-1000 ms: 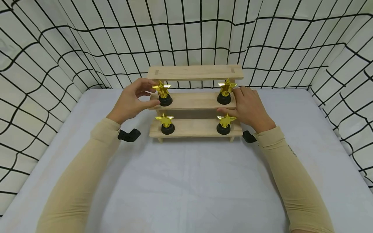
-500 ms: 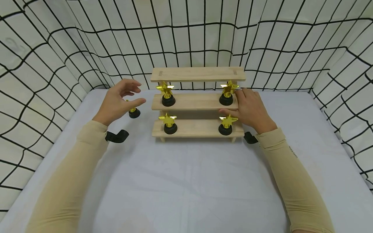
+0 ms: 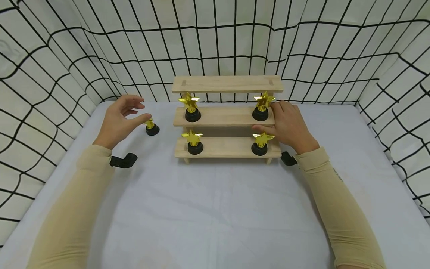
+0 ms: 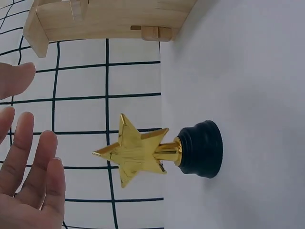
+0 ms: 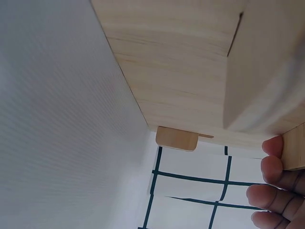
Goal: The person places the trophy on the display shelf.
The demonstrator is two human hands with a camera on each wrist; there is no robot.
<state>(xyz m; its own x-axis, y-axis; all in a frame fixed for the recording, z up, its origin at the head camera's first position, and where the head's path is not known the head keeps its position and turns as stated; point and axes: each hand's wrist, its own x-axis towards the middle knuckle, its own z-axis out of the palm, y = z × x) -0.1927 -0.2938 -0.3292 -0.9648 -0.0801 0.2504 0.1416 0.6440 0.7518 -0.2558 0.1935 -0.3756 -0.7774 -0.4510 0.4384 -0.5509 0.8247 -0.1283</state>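
Note:
A three-tier wooden display shelf [image 3: 224, 117] stands at the far middle of the table. Small gold star trophies on black bases sit at both ends of its two lower tiers, among them an upper left one [image 3: 192, 108] and a lower right one [image 3: 260, 144]. My right hand [image 3: 289, 125] grips the right end of the middle tier, thumb in front, with fingertips [image 5: 271, 169] behind the wood. Left of the shelf, another star trophy [image 4: 138, 152] stands upright on the table. Beside it is my left hand [image 3: 119, 120], holding nothing, fingers spread from the thumb.
White cloth covers the table [image 3: 215, 209]. A black wire grid [image 3: 231, 41] rises behind and along both sides. Black wrist cameras, such as the left one [image 3: 124, 160], hang under both wrists.
My left hand has left the upper left trophy on the shelf and moved left to beside the loose trophy, which has come into sight. My right hand keeps its hold.

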